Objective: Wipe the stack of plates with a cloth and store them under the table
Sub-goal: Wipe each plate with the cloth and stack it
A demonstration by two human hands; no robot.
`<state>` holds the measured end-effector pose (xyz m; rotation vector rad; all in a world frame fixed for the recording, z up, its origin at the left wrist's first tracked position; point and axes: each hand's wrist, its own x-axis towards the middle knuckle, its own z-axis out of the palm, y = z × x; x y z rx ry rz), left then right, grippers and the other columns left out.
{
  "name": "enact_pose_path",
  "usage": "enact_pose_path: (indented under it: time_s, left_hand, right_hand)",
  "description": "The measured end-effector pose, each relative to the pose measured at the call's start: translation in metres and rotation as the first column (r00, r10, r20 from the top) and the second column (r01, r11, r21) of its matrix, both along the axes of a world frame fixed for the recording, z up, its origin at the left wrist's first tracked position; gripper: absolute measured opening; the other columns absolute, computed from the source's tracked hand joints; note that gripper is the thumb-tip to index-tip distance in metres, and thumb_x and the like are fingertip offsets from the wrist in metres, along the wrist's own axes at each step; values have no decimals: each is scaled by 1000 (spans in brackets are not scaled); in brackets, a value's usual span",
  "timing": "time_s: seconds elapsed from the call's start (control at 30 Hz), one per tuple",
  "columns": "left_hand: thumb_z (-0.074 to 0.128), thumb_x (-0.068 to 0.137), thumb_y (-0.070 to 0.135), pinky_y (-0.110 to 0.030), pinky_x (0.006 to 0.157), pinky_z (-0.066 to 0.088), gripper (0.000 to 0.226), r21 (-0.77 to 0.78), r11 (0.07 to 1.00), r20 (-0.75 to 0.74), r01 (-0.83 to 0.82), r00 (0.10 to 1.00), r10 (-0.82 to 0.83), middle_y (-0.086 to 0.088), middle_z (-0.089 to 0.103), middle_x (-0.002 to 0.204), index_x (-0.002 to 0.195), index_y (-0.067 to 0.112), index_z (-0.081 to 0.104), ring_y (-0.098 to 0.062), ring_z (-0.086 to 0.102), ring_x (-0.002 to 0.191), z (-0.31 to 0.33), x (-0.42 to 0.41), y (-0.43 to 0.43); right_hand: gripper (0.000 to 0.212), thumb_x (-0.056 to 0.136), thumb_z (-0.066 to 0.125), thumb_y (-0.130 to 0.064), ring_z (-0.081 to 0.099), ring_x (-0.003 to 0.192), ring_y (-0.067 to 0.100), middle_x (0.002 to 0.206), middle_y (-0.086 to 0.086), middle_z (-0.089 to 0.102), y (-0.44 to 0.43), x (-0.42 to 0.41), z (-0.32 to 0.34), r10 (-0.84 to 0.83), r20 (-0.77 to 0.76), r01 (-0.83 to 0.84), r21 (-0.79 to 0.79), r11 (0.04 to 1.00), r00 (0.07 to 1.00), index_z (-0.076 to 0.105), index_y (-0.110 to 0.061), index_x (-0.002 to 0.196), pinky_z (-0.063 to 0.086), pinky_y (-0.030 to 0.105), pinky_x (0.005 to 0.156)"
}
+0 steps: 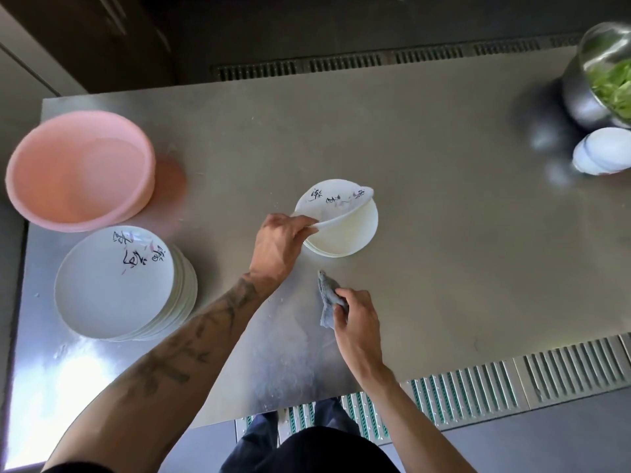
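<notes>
A tall stack of white plates with black brush lettering stands at the table's left. In the middle lies a small pile of white plates. My left hand grips the near rim of a tilted plate, which is raised at the near edge over that pile. My right hand holds a crumpled grey cloth just above the steel table, a little nearer than the pile.
A pink plastic basin sits at the far left, behind the tall stack. At the far right stand a steel pot with greens and white bowls. Floor drain grates run along the table's near edge.
</notes>
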<state>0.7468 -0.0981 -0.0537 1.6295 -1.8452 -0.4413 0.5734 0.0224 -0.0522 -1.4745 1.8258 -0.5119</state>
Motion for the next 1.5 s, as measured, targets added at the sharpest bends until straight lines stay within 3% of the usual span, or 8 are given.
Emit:
enact_pose_path:
  time_s: [0.37, 0.67, 0.9, 1.07, 1.17, 1.3, 1.4, 1.5]
  left_hand:
    - [83, 84, 11, -38, 115, 39, 15, 208, 968, -266, 138, 961, -79, -7, 73, 124, 97, 5, 78, -23, 50, 140, -47, -4, -2]
    - [87, 78, 6, -12, 116, 29, 29, 199, 964, -264, 179, 957, -123, -13, 69, 129, 101, -3, 73, -25, 47, 140, -73, 4, -9]
    - [89, 78, 16, -34, 122, 31, 41, 278, 930, -241, 241, 955, -176, -9, 63, 140, 112, 1, 72, -26, 39, 149, -69, 8, -12]
    - [76, 91, 43, -4, 94, 40, 35, 243, 963, -300, -119, 934, 191, 10, 66, 129, 117, 20, 70, 2, 59, 111, -27, 33, 15]
    - [66, 98, 35, -18, 79, 50, 16, 133, 931, -268, -341, 892, 365, 12, 71, 104, 109, 24, 71, 1, 63, 86, 12, 82, 46]
    - [70, 95, 20, -31, 79, 46, 9, 41, 837, -32, -546, 836, 547, 3, 66, 99, 103, 16, 69, -22, 61, 88, 48, 169, 96]
    - [79, 88, 20, -47, 82, 44, 33, 77, 705, 233, -705, 700, 675, -19, 60, 107, 111, 5, 62, -41, 53, 99, 53, 222, 130]
    - [85, 83, 28, -52, 86, 44, 58, 262, 599, 228, -757, 652, 723, -22, 50, 121, 124, 3, 52, -40, 47, 110, 49, 251, 154]
  right_hand:
    - [26, 96, 58, -4, 58, 100, 15, 107, -2, 54, -6, -2, -8, -10, 32, 9, 11, 1000, 999, 67, -14, 118, 48, 26, 93]
    - [28, 97, 61, -4, 60, 101, 16, 111, -1, 55, -5, -3, -15, -4, 26, 4, 19, 1000, 1000, 67, -15, 122, 52, 31, 95]
    - [27, 96, 60, -5, 60, 99, 14, 109, -3, 54, -6, 2, -16, 8, 19, -8, 11, 1000, 1000, 67, -17, 120, 51, 27, 92]
    - [28, 95, 61, -2, 59, 94, 16, 103, -5, 52, -9, 10, -12, 32, 11, -32, -9, 999, 999, 68, -17, 117, 47, 23, 88]
    - [28, 94, 60, -2, 57, 92, 12, 98, -11, 50, -12, 20, -8, 71, 13, -70, -23, 997, 997, 69, -20, 113, 40, 18, 82]
    - [27, 93, 60, -1, 55, 93, 11, 97, -6, 55, -13, 35, -2, 122, 28, -120, -45, 992, 992, 69, -19, 111, 38, 17, 80]
    - [27, 93, 59, -1, 55, 94, 12, 99, -3, 57, -11, 46, 3, 161, 41, -160, -42, 986, 986, 69, -19, 110, 42, 22, 81]
    - [27, 93, 59, -1, 52, 93, 9, 99, 0, 59, -7, 54, 6, 172, 39, -171, -35, 985, 984, 69, -19, 110, 46, 29, 85]
